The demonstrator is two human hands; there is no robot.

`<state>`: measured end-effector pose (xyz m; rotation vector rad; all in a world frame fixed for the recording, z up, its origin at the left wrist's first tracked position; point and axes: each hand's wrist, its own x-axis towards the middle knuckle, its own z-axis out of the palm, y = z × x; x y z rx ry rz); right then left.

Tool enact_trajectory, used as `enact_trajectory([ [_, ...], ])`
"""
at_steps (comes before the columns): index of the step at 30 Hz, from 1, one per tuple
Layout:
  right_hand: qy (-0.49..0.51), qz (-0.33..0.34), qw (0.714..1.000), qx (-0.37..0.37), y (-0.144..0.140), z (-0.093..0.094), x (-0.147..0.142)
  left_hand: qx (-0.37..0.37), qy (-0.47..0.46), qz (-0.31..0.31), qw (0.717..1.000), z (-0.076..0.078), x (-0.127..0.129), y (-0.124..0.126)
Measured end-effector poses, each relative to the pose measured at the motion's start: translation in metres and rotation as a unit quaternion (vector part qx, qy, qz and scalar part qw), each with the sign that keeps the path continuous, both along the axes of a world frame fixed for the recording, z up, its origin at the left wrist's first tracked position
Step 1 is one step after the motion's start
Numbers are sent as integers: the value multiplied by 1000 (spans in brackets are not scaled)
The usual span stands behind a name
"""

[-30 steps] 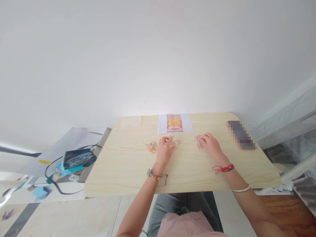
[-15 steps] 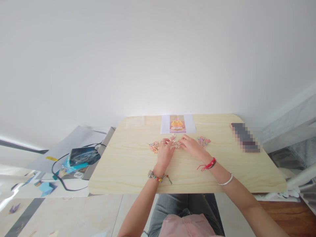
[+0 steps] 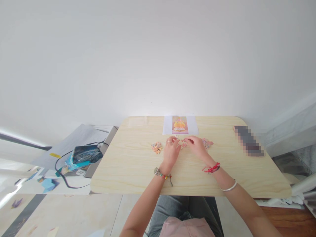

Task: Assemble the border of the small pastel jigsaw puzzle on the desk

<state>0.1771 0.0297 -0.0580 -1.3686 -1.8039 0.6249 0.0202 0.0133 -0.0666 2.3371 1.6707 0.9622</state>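
Both hands meet at mid-surface: left hand [image 3: 171, 150] and right hand [image 3: 197, 147] pinch narrowly on jigsaw pieces [image 3: 182, 143] between their fingertips, loose piles [image 3: 157, 147] left and right, the reference picture [image 3: 180, 124] just beyond for comparison.

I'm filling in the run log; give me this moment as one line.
left hand on puzzle pieces | right hand pinching a piece there | piles left, right | reference picture behind
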Motion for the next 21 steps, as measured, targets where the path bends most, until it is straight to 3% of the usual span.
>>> enact_trajectory([
  [6, 80, 1, 983, -165, -3, 2, 2, 16, -8, -9, 1000, 4, 2, -1],
  [13, 142, 18, 964, -223, -6, 3, 4, 12, 7, -31, 999, 1, 1, 0],
  [16, 102, 19, 978, -179, -8, 5, 6, 11, 10, -31, 999, 2, 1, 1],
  [21, -14, 45, 999, 8, -11, 4, 9, 9, 10, -23, 1000, 4, -1, 1],
])
